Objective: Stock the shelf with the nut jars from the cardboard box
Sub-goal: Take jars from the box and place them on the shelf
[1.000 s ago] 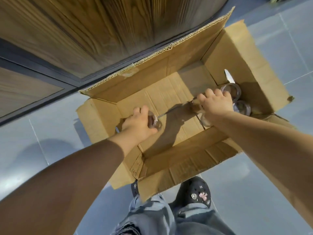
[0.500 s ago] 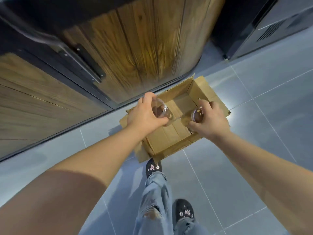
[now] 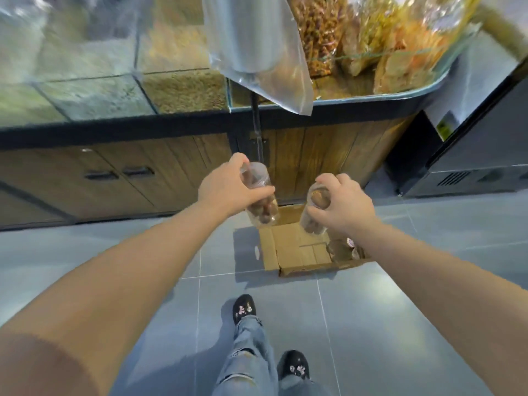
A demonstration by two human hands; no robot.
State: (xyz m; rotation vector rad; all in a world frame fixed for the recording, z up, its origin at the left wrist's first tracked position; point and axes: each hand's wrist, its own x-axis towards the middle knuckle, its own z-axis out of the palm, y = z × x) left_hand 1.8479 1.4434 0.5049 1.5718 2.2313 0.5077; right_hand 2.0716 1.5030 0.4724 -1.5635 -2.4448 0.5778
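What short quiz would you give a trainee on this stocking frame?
1. Multiple choice: the open brown cardboard box stands A) on the grey tiled floor, B) on the wooden counter, C) in the person's arms.
2. True or false: that box is empty.
3. Short answer: what does the left hand grip?

Key:
1. A.
2. False: clear plastic lidded jars sit in its right end.
3. A clear plastic jar of brown nuts, with the fingers curled round it; the right hand grips a second nut jar.
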